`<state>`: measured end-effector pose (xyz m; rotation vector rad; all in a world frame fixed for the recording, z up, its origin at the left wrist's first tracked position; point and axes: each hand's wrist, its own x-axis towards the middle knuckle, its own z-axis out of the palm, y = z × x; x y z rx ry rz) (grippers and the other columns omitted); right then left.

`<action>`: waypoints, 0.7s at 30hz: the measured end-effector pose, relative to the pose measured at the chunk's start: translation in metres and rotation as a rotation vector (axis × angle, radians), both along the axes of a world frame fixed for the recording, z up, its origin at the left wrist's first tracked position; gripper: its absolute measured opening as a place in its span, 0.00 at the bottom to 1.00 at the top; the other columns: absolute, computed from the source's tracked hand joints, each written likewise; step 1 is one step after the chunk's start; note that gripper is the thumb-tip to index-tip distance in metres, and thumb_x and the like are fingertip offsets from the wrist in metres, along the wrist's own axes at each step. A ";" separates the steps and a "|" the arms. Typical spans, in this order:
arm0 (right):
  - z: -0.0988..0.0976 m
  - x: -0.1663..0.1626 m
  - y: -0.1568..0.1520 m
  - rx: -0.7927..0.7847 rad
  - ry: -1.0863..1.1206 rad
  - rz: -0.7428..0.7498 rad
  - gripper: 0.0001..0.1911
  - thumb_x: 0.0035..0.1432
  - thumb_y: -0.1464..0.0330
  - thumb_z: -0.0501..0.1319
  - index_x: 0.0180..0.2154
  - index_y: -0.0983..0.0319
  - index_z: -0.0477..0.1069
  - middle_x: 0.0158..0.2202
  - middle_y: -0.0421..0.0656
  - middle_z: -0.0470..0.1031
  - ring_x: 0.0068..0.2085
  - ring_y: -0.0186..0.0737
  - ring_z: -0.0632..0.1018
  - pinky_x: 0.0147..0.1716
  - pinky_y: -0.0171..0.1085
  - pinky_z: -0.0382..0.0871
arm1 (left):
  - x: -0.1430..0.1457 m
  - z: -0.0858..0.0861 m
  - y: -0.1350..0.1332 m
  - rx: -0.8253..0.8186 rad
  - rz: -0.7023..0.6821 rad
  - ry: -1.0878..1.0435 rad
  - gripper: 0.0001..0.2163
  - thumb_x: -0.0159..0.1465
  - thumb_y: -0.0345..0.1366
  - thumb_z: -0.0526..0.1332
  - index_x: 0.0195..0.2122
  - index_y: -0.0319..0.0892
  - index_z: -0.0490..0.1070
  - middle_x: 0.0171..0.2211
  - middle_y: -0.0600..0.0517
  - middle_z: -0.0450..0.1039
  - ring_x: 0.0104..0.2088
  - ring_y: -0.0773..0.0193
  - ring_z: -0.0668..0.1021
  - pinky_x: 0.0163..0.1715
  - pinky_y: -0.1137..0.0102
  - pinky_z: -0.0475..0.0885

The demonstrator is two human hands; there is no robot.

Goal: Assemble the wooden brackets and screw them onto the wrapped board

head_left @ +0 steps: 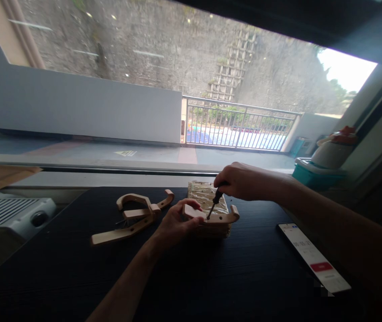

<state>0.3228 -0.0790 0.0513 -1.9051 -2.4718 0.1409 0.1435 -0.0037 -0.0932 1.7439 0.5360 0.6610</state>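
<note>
My right hand (233,181) is closed around the dark handle of a screwdriver (216,199), which slants down to the left. Its tip meets a hole in a curved wooden hook (222,218). Gripping that hook's flat left end is my left hand (184,217), thumb in front and fingers behind. The hook rests on a block wrapped in clear plastic (207,191). Left of my left hand, several similar wooden hook pieces (124,233) lie loosely crossed on the dark table. Thin metal bits, perhaps screws, show among them.
A phone (313,255) with a lit screen lies on the black table (244,277) at right. At far left stands a pale slatted appliance (13,219) below a brown board (3,176). A teal box (318,174) with a bottle-like container on it sits by the window.
</note>
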 end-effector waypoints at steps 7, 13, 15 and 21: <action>0.001 -0.001 -0.001 0.005 0.012 0.025 0.13 0.52 0.72 0.58 0.40 0.59 0.75 0.33 0.42 0.76 0.28 0.31 0.70 0.27 0.32 0.58 | -0.007 0.000 0.008 0.188 0.041 -0.017 0.18 0.55 0.42 0.63 0.46 0.44 0.66 0.44 0.49 0.71 0.44 0.59 0.75 0.43 0.63 0.71; -0.005 -0.007 0.000 -0.028 -0.054 0.072 0.10 0.54 0.75 0.56 0.33 0.62 0.76 0.28 0.42 0.75 0.27 0.31 0.70 0.30 0.33 0.59 | -0.013 0.000 0.015 0.500 0.102 0.059 0.13 0.55 0.41 0.64 0.40 0.44 0.70 0.42 0.49 0.70 0.47 0.57 0.70 0.49 0.60 0.67; -0.007 -0.007 0.002 -0.026 -0.069 0.072 0.10 0.54 0.74 0.55 0.31 0.63 0.75 0.28 0.41 0.75 0.27 0.30 0.69 0.29 0.32 0.59 | -0.013 -0.001 0.015 0.527 0.107 0.079 0.12 0.55 0.41 0.63 0.40 0.44 0.70 0.41 0.49 0.69 0.46 0.57 0.70 0.48 0.61 0.67; -0.005 -0.008 0.003 -0.052 -0.098 0.018 0.10 0.55 0.71 0.55 0.34 0.62 0.75 0.27 0.40 0.74 0.25 0.30 0.68 0.26 0.32 0.57 | -0.010 -0.002 0.014 0.486 0.118 0.075 0.13 0.56 0.42 0.62 0.40 0.43 0.70 0.39 0.49 0.69 0.44 0.57 0.71 0.45 0.62 0.68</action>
